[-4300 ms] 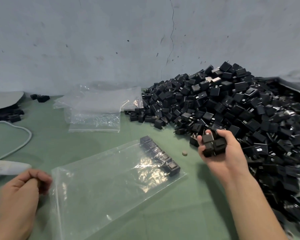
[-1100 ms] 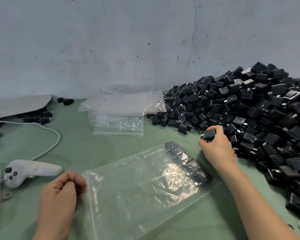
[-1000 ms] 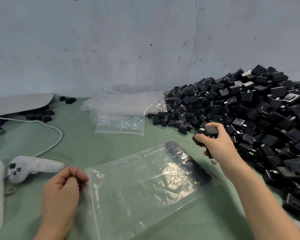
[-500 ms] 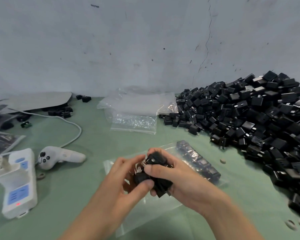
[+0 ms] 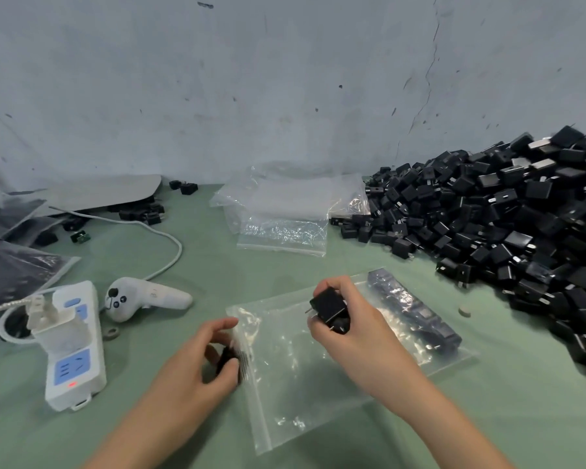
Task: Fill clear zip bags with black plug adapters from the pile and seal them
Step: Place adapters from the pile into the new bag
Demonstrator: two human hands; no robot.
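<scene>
A clear zip bag [image 5: 318, 384] lies flat on the green table in front of me, with a row of black adapters [image 5: 416, 309] along its far right side. My right hand [image 5: 345, 330] hovers over the bag and grips a few black adapters [image 5: 329, 308]. My left hand [image 5: 203, 363] is at the bag's left opening edge, fingers curled round black adapters [image 5: 230, 362] there. The big pile of black plug adapters [image 5: 504, 218] fills the right side against the wall.
A stack of empty clear bags [image 5: 285, 211] lies at the back centre. On the left sit a white power strip [image 5: 71, 343] with a charger plugged in, a white controller [image 5: 139, 297] and a white cable [image 5: 163, 238]. Filled bags [image 5: 11, 269] lie at far left.
My hands, joined over the bag with a bunch of adapters half a second ago, have split apart. The left moved to the bag's opening with some adapters; the right keeps the others.
</scene>
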